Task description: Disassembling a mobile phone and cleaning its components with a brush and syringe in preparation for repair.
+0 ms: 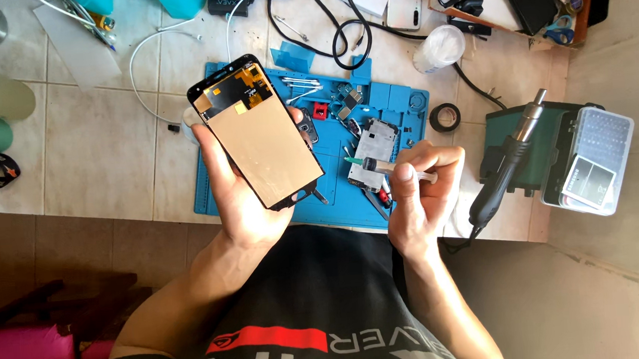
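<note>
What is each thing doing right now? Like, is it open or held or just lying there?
Left hand: shut around the phone screen panel.
Phone screen panel: held up, back side showing, tilted.
Right hand: gripping the small syringe.
Small syringe: held, green tip pointing left.
Blue mat: lying flat, phone parts spread on it.
Hot air wand: resting in its green station.
Tape roll: lying flat.

Head-worn, looking steeply down, close over both hands, past the tiled worktop's (pixel 100 150) near edge toward its back.
</note>
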